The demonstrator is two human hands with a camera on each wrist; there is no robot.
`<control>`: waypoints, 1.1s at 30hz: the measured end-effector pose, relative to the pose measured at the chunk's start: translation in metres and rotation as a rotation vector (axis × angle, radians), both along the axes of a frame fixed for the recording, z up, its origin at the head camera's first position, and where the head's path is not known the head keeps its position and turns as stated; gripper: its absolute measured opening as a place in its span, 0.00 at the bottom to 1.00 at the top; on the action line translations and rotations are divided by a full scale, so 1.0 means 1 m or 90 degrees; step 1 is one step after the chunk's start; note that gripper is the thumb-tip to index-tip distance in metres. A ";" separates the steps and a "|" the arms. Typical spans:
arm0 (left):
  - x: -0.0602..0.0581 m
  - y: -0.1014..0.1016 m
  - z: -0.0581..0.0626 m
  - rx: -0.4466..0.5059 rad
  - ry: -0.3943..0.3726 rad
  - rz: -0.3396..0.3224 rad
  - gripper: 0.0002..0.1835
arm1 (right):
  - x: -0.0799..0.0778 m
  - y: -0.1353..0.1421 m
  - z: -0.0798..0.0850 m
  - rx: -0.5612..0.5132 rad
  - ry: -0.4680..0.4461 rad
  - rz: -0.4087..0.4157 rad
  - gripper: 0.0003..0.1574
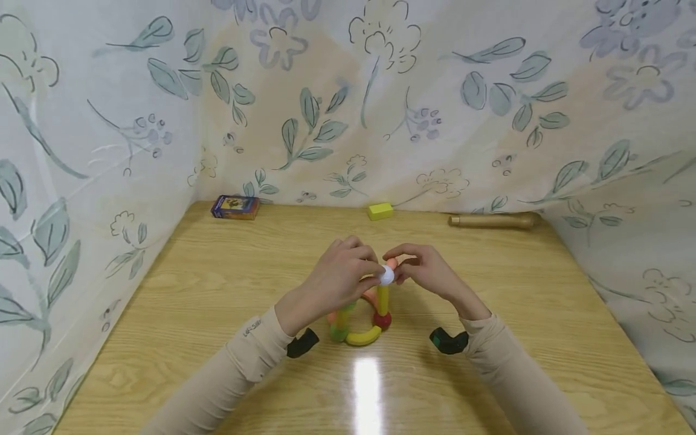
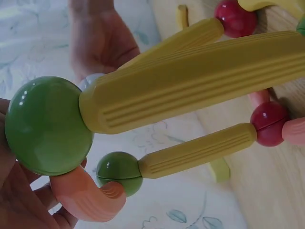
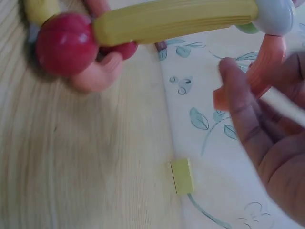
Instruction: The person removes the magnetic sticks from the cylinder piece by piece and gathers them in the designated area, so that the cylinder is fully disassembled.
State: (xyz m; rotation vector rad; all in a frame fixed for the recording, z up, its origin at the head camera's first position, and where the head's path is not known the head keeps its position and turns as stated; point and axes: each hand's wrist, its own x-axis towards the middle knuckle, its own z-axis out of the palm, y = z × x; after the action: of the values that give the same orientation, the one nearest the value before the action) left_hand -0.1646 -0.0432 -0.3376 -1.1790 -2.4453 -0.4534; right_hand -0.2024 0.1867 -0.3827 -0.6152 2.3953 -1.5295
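Observation:
A toy frame of balls and rods stands on the table. Its upright yellow rod (image 1: 383,300) rises from a red ball (image 1: 383,320) to a white ball (image 1: 386,276). My left hand (image 1: 345,272) reaches over the frame and pinches the white ball with its fingertips. An orange curved rod (image 3: 261,67) joins the white ball, and my right hand (image 3: 267,138) has it between thumb and fingers. In the left wrist view, a green ball (image 2: 50,125) tops another yellow rod (image 2: 200,81), with a short orange curved rod (image 2: 88,195) leading to a second green ball (image 2: 119,171).
At the table's back edge lie a small purple and orange box (image 1: 235,207), a yellow block (image 1: 380,211) and a wooden stick (image 1: 492,221). Floral cloth (image 1: 326,121) hangs behind and at the sides. A yellow curved rod (image 1: 363,336) forms the frame's near base.

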 end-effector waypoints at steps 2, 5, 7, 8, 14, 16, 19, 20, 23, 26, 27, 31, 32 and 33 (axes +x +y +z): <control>0.000 0.000 -0.001 0.004 -0.004 -0.004 0.07 | 0.004 0.001 -0.003 0.009 0.090 0.042 0.17; 0.001 -0.001 -0.001 0.010 -0.007 -0.010 0.08 | 0.006 0.002 -0.008 0.015 0.245 0.087 0.16; 0.001 -0.002 -0.002 0.008 -0.006 -0.014 0.08 | 0.007 0.002 -0.012 0.017 0.334 0.099 0.17; 0.002 -0.002 -0.002 0.006 -0.005 -0.015 0.09 | 0.007 0.002 -0.013 0.017 0.366 0.101 0.17; 0.004 -0.002 -0.002 0.006 -0.004 -0.030 0.10 | 0.007 0.001 -0.016 0.047 0.467 0.106 0.19; 0.005 -0.003 -0.003 0.007 -0.007 -0.033 0.11 | 0.008 0.001 -0.015 0.055 0.476 0.107 0.19; 0.005 -0.003 -0.002 0.002 -0.007 -0.035 0.12 | 0.008 0.000 -0.015 0.070 0.486 0.100 0.17; 0.005 -0.003 -0.002 -0.003 -0.009 -0.036 0.12 | 0.008 0.000 -0.014 0.076 0.490 0.098 0.16; 0.005 -0.003 -0.001 -0.008 -0.016 -0.044 0.13 | 0.009 0.000 -0.014 0.093 0.505 0.093 0.15; 0.005 -0.003 -0.001 -0.009 -0.025 -0.052 0.14 | 0.009 0.000 -0.015 0.098 0.522 0.089 0.14; 0.005 -0.003 -0.001 -0.008 -0.027 -0.054 0.14 | 0.009 0.000 -0.015 0.098 0.525 0.086 0.14; 0.006 -0.003 0.000 -0.014 -0.029 -0.052 0.14 | 0.010 -0.001 -0.015 0.098 0.525 0.068 0.14; 0.006 -0.003 0.000 -0.014 -0.030 -0.053 0.14 | 0.010 -0.001 -0.015 0.099 0.523 0.060 0.13; 0.006 -0.003 0.000 -0.013 -0.031 -0.052 0.14 | 0.010 -0.001 -0.014 0.104 0.522 0.049 0.13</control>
State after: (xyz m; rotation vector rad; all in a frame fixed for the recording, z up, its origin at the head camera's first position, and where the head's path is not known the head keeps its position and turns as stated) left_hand -0.1586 -0.0466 -0.3375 -1.2955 -2.4547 -0.4875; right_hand -0.1922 0.1855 -0.3965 -1.5035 2.9513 -1.1578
